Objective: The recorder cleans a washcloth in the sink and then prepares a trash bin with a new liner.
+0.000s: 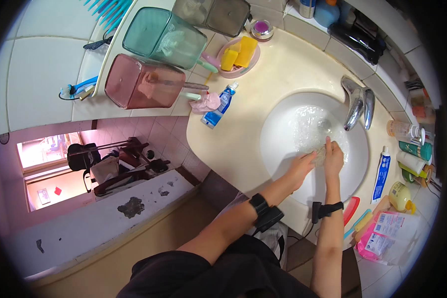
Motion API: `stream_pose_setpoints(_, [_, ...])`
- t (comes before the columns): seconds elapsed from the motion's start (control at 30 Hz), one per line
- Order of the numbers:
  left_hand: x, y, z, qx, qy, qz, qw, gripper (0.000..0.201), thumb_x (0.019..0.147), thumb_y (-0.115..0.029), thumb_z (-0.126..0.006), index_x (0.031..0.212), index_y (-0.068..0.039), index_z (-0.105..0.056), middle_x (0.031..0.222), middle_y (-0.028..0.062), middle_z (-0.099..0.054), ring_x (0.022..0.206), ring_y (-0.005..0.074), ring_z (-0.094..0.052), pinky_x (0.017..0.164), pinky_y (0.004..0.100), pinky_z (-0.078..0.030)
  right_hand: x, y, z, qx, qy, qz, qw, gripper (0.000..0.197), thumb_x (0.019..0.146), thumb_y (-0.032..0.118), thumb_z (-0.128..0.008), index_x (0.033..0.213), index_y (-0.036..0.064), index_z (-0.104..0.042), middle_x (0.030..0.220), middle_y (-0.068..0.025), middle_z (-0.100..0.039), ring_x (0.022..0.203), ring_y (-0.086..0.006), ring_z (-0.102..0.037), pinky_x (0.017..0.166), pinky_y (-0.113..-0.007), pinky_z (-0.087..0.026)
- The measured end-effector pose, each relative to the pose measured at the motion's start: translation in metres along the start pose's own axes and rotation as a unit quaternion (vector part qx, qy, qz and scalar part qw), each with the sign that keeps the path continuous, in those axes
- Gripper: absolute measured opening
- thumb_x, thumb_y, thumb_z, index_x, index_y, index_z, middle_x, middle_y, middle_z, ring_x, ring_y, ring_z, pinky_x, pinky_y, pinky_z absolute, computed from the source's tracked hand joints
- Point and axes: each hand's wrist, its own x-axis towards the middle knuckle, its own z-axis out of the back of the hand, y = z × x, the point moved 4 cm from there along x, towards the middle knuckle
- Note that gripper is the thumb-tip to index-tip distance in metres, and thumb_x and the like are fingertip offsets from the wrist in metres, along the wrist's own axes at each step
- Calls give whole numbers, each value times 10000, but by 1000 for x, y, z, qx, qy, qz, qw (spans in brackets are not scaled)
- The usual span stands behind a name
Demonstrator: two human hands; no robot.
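Both my hands are together over the white washbasin (278,169), low in its bowl. My left hand (301,171) has its fingers closed on one side of a small, pale, greyish-beige, crumpled piece (321,157) that looks like a cloth or scrubber. My right hand (334,159) grips the other side of it, its fingers curled. Part of the piece is hidden by my fingers, so its exact kind is unclear. Rippling water (308,121) shines in the bowl just beyond my hands. The chrome tap (355,104) stands at the basin's far right rim.
Left of the basin are a blue toothpaste tube (218,111), a pink dish (241,67) with yellow soap, and tinted cups (166,39). Along the right lie another toothpaste tube (381,174), a red comb (351,209), a pump bottle (401,196) and a pink-and-clear packet (385,238).
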Motion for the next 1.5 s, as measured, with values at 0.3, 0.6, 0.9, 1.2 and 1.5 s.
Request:
stream_pose_setpoints(0.3, [11, -13, 27, -44, -73, 135, 987, 907, 814, -512, -661, 1465, -126, -161, 1430, 147, -261, 1274, 386, -357, 979, 529, -377, -44, 21, -20, 153, 49, 122, 979, 236, 820, 130, -616, 991, -18, -547, 860, -154, -552, 773, -249, -528, 710, -352, -435])
stream_pose_setpoints(0.6, [19, 0, -25, -176, 47, 16, 983, 355, 947, -230, -539, 1266, -82, -490, 1149, 46, -585, 1099, 192, -544, 924, 384, -464, -30, 49, 7, 21, -101, 83, 991, 312, 841, 270, -598, 726, -17, -554, 610, -180, -513, 554, -251, -494, 570, -383, -411])
stream_pose_setpoints(0.9, [-19, -39, 5, -20, -64, 119, 991, 1018, 863, -516, -602, 1482, -153, 119, 1509, 187, -167, 1310, 477, -295, 984, 585, -360, 37, -65, -16, -61, -156, 133, 977, 425, 840, 297, -614, 1106, -32, -575, 943, -234, -597, 911, -374, -553, 800, -481, -415])
stream_pose_setpoints(1.2, [3, -35, 0, -40, -20, 106, 993, 285, 835, -255, -713, 991, -73, -560, 874, 52, -597, 750, 151, -586, 660, 310, -513, -139, 64, 40, 171, 55, 193, 965, 170, 822, 19, -629, 972, 9, -550, 956, -106, -611, 913, -191, -571, 833, -306, -442])
stream_pose_setpoints(1.5, [-89, -51, -47, 196, 101, 186, 958, 692, 815, -446, -700, 1261, 25, -459, 1143, 127, -571, 1063, 201, -559, 837, 377, -507, -86, 24, 58, 370, 146, -84, 914, 304, 897, 203, -631, 1108, 14, -523, 871, -30, -639, 775, -112, -569, 723, -229, -433])
